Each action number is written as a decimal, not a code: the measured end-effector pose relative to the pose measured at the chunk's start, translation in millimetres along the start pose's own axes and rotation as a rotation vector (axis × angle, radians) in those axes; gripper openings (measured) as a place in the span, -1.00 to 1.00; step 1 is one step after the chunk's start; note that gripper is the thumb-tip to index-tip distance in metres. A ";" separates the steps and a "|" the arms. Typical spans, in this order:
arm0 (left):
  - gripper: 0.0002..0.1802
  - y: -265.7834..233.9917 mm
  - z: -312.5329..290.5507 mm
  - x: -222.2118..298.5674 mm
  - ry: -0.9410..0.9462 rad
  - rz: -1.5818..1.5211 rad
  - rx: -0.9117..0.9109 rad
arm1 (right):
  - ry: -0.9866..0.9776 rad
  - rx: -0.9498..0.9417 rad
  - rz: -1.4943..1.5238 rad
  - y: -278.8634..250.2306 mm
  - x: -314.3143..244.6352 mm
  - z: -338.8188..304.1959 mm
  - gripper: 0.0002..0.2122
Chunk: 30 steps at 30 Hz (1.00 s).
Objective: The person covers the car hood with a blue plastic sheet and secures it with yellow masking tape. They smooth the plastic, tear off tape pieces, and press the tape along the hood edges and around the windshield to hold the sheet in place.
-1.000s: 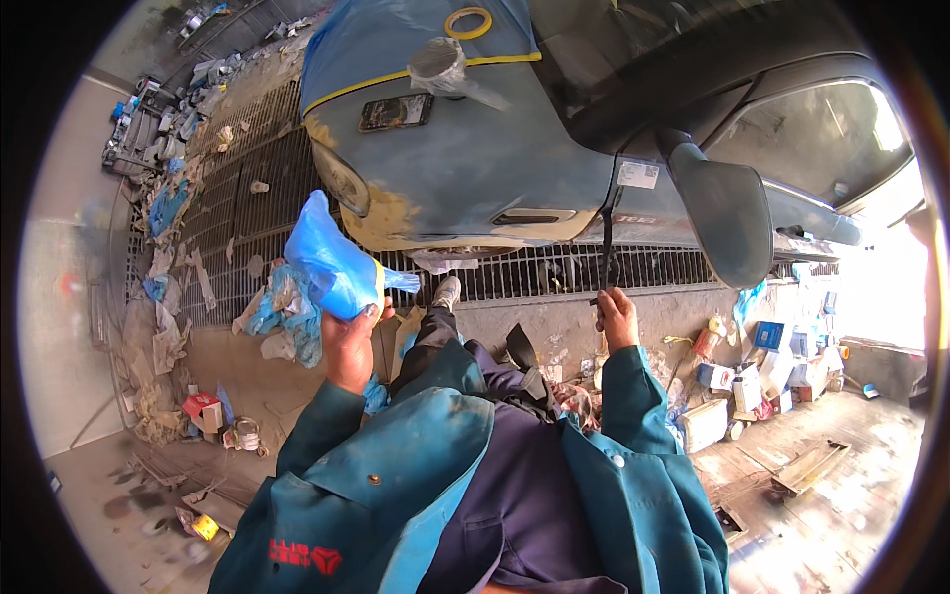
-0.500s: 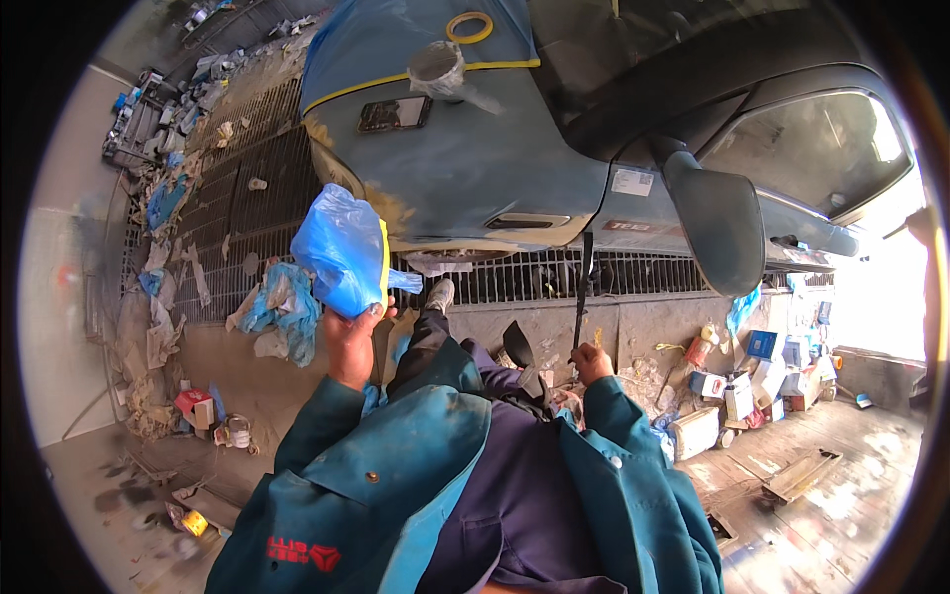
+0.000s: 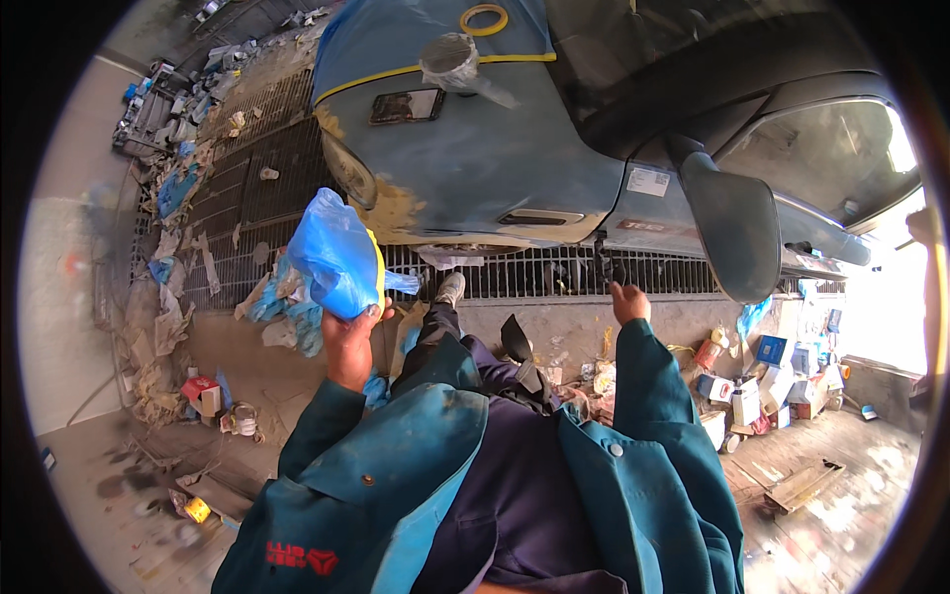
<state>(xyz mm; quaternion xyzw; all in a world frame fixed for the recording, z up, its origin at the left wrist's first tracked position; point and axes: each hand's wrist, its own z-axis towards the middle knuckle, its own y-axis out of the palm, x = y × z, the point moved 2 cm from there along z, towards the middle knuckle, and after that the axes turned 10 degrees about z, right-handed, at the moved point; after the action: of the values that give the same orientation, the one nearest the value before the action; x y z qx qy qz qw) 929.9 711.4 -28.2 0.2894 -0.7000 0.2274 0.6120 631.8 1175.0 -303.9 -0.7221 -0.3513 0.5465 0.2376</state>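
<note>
My left hand [image 3: 348, 345] is closed on a crumpled bundle of blue plastic film [image 3: 334, 255] edged with yellow tape, held up left of the car's blue-grey body panel [image 3: 475, 163]. The fingers are partly hidden by the film. Further right, my right hand [image 3: 630, 305] pinches the lower end of a narrow black strip [image 3: 602, 259]. That strip hangs from the panel's lower edge, by the gap beside the door. On the panel lie a phone [image 3: 407, 106] and a round container wrapped in clear plastic [image 3: 450, 61].
A yellow tape roll [image 3: 484, 20] rests on blue sheeting over the car. The side mirror [image 3: 732, 233] juts out at the right. Floor grating [image 3: 515, 275] runs below the car. Boxes [image 3: 775, 350] and cans lie at the right, crumpled plastic [image 3: 297, 307] at the left.
My right hand has moved up and right, closer to the car's lower edge, still on the black strip, and less of the strip shows. My left hand keeps its hold on the blue film.
</note>
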 end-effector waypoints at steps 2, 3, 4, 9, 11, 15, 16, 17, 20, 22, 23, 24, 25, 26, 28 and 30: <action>-0.40 -4.6 -0.9 2.4 0.003 0.017 -0.009 | 0.004 0.025 0.000 -3.5 -16.6 21.9 -0.43; -0.40 -7.6 -1.5 3.8 0.009 0.035 -0.004 | -0.001 0.020 0.033 -4.1 -24.2 33.0 -0.44; -0.41 -10.7 -2.5 4.8 0.003 0.039 -0.005 | 0.043 0.010 0.035 -3.6 -29.6 43.8 -0.44; -0.42 -27.1 -5.2 8.2 -0.024 0.109 0.034 | 0.068 0.047 0.126 21.3 -38.2 88.8 -0.50; -0.41 -33.6 -6.2 10.0 -0.014 0.112 0.054 | 0.141 0.033 0.341 40.7 -33.1 103.3 -0.55; -0.41 -44.8 -4.8 13.4 -0.028 0.113 0.107 | 0.192 0.140 0.805 78.7 -26.2 114.2 -0.60; -0.40 -46.3 -3.5 14.1 -0.029 0.112 0.099 | 0.137 0.105 0.838 81.1 -27.8 117.3 -0.61; -0.40 -47.8 -1.9 15.0 -0.023 0.113 0.097 | 0.154 0.041 0.863 82.7 -29.9 119.6 -0.63; -0.43 -50.4 2.4 17.2 -0.021 0.120 0.094 | 0.354 -0.096 0.886 83.5 -41.2 119.0 -0.68; -0.47 -51.7 4.8 19.3 -0.028 0.136 0.090 | 0.389 -0.093 0.966 84.1 -52.0 113.9 -0.68; -0.49 -52.1 6.4 20.4 -0.030 0.147 0.085 | 0.430 -0.101 1.008 85.4 -55.9 111.5 -0.71; -0.51 -52.4 7.7 21.7 -0.032 0.157 0.078 | 0.379 -0.100 1.019 85.5 -58.1 108.2 -0.71; -0.52 -52.1 8.9 22.2 -0.034 0.164 0.075 | 0.399 -0.087 1.030 85.8 -56.1 105.7 -0.71; -0.54 -51.6 10.2 22.6 -0.035 0.170 0.071 | 0.438 -0.079 1.040 86.7 -51.3 103.4 -0.71; -0.55 -49.4 12.7 22.5 -0.036 0.173 0.057 | 0.239 -0.147 0.829 89.5 -41.0 103.9 -0.68; -0.55 -46.2 14.4 21.3 -0.040 0.168 0.039 | -0.071 -0.343 0.306 92.8 -21.6 97.6 -0.71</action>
<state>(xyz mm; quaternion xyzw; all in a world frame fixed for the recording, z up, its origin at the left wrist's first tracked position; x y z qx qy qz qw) 949.3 665.3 -10.9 0.2457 -0.7293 0.2858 0.5710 558.1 1095.0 -386.2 -0.7772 -0.3336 0.5334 0.0134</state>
